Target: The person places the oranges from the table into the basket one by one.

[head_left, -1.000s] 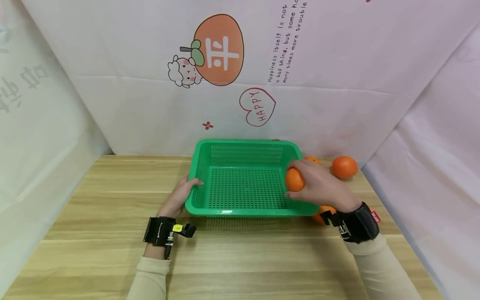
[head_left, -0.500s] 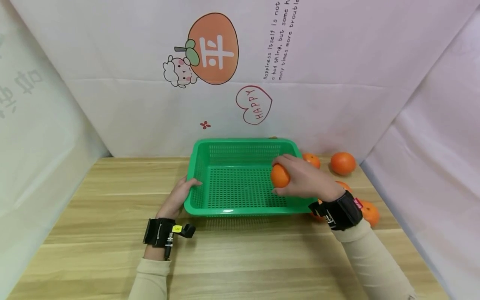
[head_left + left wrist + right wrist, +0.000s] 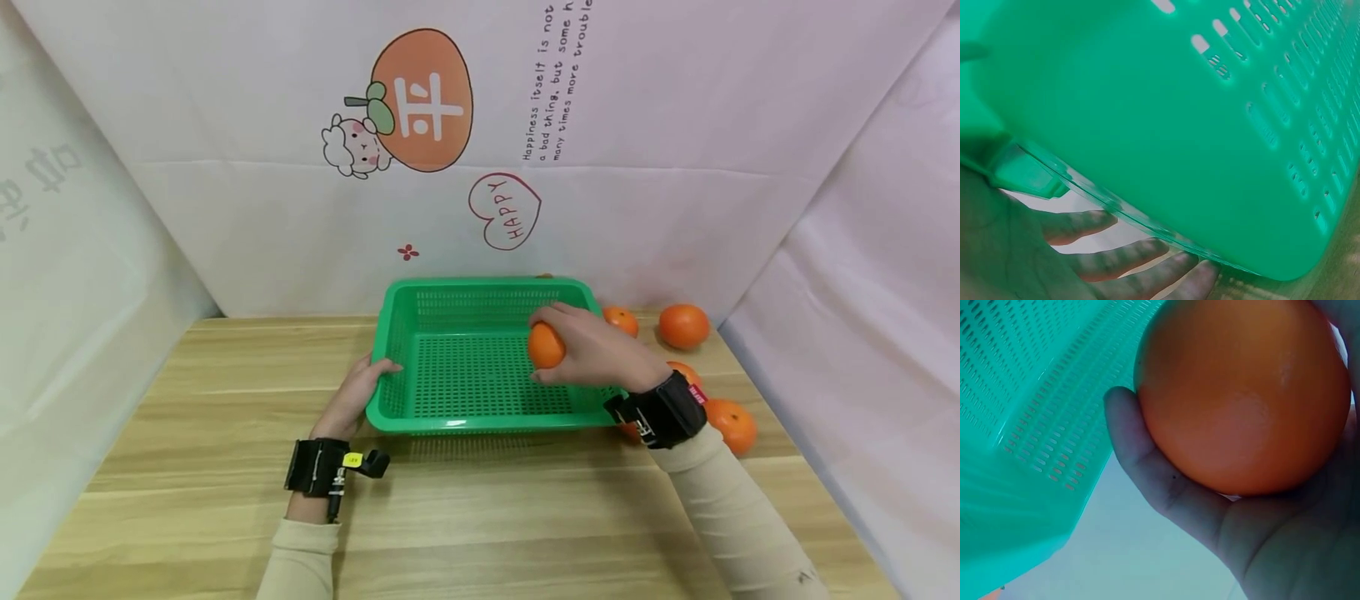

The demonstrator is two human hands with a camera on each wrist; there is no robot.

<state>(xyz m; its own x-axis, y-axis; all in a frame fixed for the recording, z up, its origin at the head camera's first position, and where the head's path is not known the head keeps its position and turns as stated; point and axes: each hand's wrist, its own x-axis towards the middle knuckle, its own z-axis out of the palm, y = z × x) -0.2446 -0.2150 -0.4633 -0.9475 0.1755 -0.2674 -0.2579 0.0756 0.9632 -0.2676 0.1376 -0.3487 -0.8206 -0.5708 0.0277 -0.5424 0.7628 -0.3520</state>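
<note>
A green perforated basket (image 3: pixel 480 285) stands on the wooden table (image 3: pixel 480 517). My left hand (image 3: pixel 360 392) grips its front left corner, thumb over the rim. In the left wrist view the fingers (image 3: pixel 1116 256) lie along the outside of the basket wall (image 3: pixel 1179 125). My right hand (image 3: pixel 592 354) holds an orange (image 3: pixel 545 346) over the right part of the basket's inside. The right wrist view shows this orange (image 3: pixel 1241 394) cupped in the palm and fingers (image 3: pixel 1166 487), with the basket mesh (image 3: pixel 1029 394) beside it.
Several more oranges lie on the table right of the basket: one small (image 3: pixel 621 320), one larger (image 3: pixel 683 325), one near the right edge (image 3: pixel 731 423); others sit partly hidden behind my right wrist. A printed white cloth backdrop closes in the back and sides.
My right hand has carried the orange leftward from above the basket's right rim to further inside it. My left hand has stayed at the corner.
</note>
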